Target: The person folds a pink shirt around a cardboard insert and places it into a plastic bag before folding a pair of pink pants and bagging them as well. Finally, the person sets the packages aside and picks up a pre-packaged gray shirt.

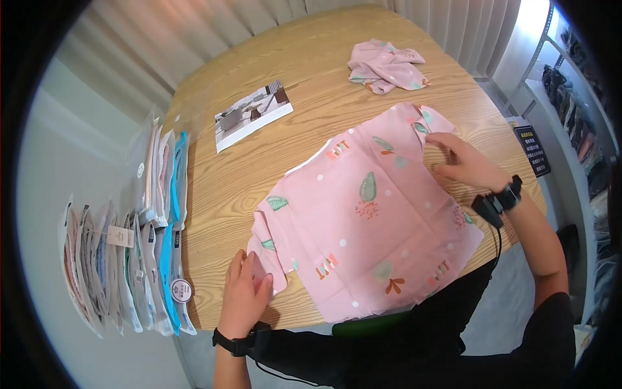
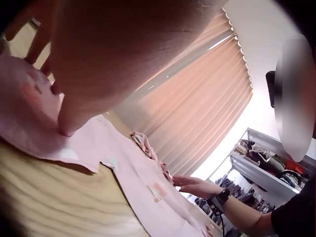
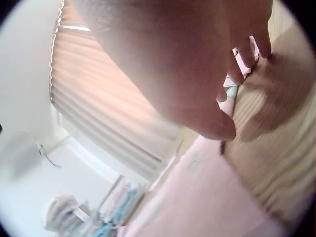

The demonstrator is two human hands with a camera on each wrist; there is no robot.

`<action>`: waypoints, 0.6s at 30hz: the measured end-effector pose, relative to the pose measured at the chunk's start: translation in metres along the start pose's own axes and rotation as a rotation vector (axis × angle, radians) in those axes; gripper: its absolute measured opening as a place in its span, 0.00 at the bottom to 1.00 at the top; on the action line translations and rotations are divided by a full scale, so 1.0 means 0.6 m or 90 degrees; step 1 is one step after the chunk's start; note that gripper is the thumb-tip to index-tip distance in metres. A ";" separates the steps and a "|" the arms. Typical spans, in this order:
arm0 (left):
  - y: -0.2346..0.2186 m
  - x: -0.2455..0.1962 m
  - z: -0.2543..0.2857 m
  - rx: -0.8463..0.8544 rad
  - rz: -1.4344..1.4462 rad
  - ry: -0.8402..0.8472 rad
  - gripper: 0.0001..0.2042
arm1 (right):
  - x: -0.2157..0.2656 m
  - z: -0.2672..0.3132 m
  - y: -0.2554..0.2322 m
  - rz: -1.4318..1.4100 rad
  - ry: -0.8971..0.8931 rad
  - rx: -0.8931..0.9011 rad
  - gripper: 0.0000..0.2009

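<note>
A pink short-sleeved top (image 1: 369, 214) printed with green leaves and letters lies spread flat on the wooden table, its white-edged neckline facing the far side. My left hand (image 1: 245, 292) rests on the sleeve at the left, fingers spread and thumb (image 2: 66, 129) pressing the cloth. On the other side, my right hand (image 1: 470, 162) has its fingertips at the edge of the right sleeve (image 1: 424, 133). Its thumb (image 3: 222, 129) stays apart from the fingers, beside the top's side edge. Part of the left sleeve is hidden under the left hand.
A crumpled pink printed garment (image 1: 389, 66) lies at the table's far right. A printed photo sheet (image 1: 253, 115) is at the far left. Bagged garments (image 1: 129, 272) stand in a row along the left edge. Beyond the right edge is a shelf (image 1: 551, 123) with packed clothes.
</note>
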State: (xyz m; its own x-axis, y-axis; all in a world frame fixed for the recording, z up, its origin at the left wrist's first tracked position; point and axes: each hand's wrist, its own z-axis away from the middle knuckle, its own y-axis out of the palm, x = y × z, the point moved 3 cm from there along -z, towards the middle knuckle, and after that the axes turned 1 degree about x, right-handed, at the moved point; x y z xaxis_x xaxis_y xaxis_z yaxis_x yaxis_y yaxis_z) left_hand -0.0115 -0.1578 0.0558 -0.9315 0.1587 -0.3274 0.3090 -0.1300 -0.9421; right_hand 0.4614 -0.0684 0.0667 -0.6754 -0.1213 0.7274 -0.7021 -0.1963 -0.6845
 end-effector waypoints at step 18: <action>-0.073 0.114 -0.007 -0.231 0.021 -0.139 0.10 | -0.085 -0.084 -0.094 0.219 0.175 -0.166 0.13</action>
State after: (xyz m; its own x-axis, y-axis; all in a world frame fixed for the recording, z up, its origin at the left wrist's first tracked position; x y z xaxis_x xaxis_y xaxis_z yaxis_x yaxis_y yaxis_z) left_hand -0.0877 -0.1369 0.0746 -0.9266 -0.0562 -0.3719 0.3507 0.2283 -0.9082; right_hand 0.5237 -0.0022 0.0658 -0.8872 0.1314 0.4423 -0.4377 0.0639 -0.8968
